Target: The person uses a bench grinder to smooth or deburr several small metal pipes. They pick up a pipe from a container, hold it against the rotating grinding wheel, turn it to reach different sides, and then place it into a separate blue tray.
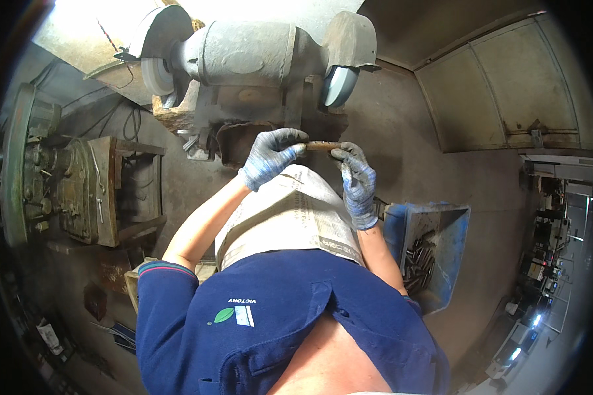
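Both of my hands wear blue-and-grey work gloves, dark with grime at the fingers. Between them I hold a short brownish metal bar (pixel 323 145) level, one end in each hand. My left hand (pixel 270 157) pinches its left end with thumb and fingers. At the other end, my right hand (pixel 357 181) grips with thumb and fingertips. Just beyond the bar stands a grey bench grinder (pixel 247 54) with a pale wheel (pixel 157 76) on the left and a bluish-white wheel (pixel 340 86) on the right. The bar is apart from both wheels.
Newspaper (pixel 286 214) covers my lap. By my right forearm sits a blue bin (pixel 456 247) with several metal pieces (pixel 420 260) inside. A greenish machine (pixel 69 187) stands at left. Metal cabinets (pixel 501 85) line the far right, and cluttered shelving (pixel 547 243) runs below them.
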Tool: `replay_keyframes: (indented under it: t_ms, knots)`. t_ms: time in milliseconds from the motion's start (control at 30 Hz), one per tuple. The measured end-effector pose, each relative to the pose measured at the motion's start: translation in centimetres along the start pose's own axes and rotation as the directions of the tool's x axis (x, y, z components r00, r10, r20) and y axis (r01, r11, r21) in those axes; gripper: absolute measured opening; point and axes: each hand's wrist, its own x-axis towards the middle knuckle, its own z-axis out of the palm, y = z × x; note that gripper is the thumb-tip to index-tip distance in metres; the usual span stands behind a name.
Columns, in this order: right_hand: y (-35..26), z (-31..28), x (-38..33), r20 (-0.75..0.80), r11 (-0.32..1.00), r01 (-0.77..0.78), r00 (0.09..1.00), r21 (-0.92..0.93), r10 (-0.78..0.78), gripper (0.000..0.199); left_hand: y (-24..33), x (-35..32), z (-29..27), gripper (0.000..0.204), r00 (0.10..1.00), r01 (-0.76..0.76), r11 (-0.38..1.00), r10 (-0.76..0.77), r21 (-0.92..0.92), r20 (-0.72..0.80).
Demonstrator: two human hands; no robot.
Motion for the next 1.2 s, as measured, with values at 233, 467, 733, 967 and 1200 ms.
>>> replay_keyframes:
  t_ms: [233,467,733,967,1200]
  knots:
    - [2.2,-0.8,2.0,-0.024,0.977,0.139,0.989,-0.163,-0.144,0.026,-2.5,2.4,1.0,0.014,0.97,-0.032,0.997,0.048,0.07,-0.239]
    - [3.4,-1.9,4.2,-0.005,0.974,0.152,0.988,-0.171,-0.155,0.028,-3.3,5.0,1.6,0.014,0.957,0.083,0.982,-0.126,-0.168,-0.262]
    - [9.0,-5.1,5.9,0.001,0.992,0.026,1.0,-0.121,-0.027,0.022,-6.7,9.1,3.9,0.01,0.93,0.072,0.951,-0.173,-0.299,-0.325]
    - [10.1,-6.4,7.0,-0.075,0.983,-0.152,0.984,0.099,0.16,0.019,-7.1,11.2,6.3,0.012,0.885,0.121,0.944,-0.242,-0.305,-0.397]
    - [11.2,-4.3,7.2,-0.03,0.977,-0.208,0.977,0.045,0.209,0.021,-8.1,11.0,4.0,0.01,0.836,0.15,0.954,-0.263,-0.261,-0.482]
